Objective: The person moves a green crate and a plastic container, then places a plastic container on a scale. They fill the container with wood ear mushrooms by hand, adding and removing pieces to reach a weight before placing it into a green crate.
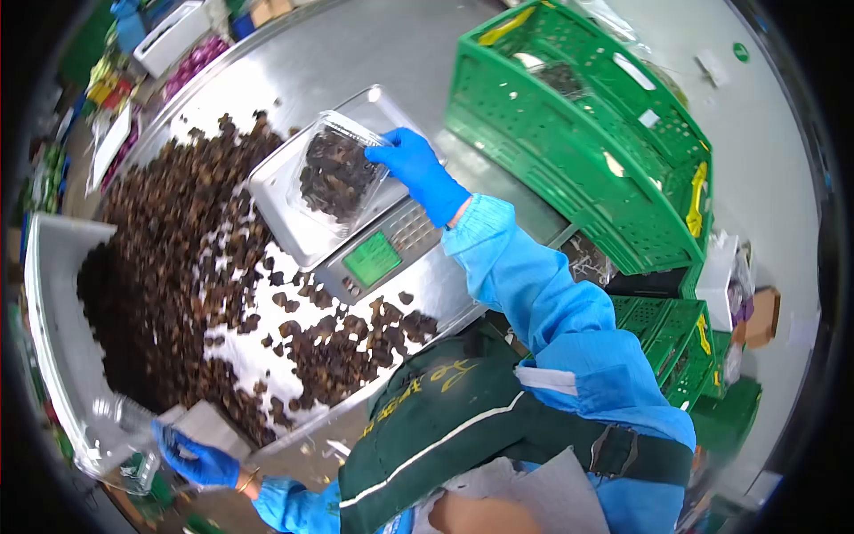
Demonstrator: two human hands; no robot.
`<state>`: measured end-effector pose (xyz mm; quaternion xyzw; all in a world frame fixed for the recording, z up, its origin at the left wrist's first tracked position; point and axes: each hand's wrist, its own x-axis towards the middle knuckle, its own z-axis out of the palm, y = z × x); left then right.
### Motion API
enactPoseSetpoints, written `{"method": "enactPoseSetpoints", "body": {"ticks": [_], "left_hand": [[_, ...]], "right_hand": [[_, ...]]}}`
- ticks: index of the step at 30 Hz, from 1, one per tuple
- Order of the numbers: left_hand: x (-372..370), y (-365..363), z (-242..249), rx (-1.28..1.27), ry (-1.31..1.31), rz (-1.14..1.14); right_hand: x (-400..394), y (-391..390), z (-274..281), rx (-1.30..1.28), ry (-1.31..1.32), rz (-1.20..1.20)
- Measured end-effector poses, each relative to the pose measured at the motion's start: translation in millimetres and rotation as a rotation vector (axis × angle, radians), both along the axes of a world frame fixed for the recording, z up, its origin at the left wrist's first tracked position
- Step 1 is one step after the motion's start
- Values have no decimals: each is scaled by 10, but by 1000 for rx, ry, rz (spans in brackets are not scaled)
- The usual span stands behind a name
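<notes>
In a blue glove, my right hand [414, 169] grips the right rim of a clear plastic tub [342, 173] filled with dark, dried-looking, mushroom-like pieces. The tub sits on the metal pan of a weighing scale [283, 191], whose green display [372, 259] is lit, its digits too small to read. At the lower left, my gloved left hand [200, 458] is closed at the edge of a clear plastic container [133, 472], its fingertips overlapping the plastic. A large heap of the dark pieces [178, 267] spreads left of the scale, with a smaller pile [347, 351] in front of it.
Green crates [569, 133] with yellow handles stand right of the scale, one tilted. More green crates [658, 343] are stacked below. A white bin [53, 294] edges the heap at left. Purple produce [196, 64] and a white foam box [172, 37] lie beyond the metal table [356, 44].
</notes>
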<state>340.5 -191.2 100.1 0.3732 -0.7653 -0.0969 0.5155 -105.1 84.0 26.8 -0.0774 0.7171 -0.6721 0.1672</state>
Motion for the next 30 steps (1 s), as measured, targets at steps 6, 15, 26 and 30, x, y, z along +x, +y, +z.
{"method": "enactPoseSetpoints", "body": {"ticks": [6, 15, 26, 30], "left_hand": [[-2018, 748, -248, -105, -284, -570], [-3092, 1268, -1129, -110, -608, -796], [-1953, 1, -1446, 294, -132, -418], [-1161, -1184, -1731, 708, -150, -49]], "right_hand": [[-847, 1499, 1210, -378, 257, -271], [-2399, 5254, 513, -225, -235, -389], [-1899, 2300, 1136, 488, 295, -4], [-621, 12, 1383, 401, 247, 404]]}}
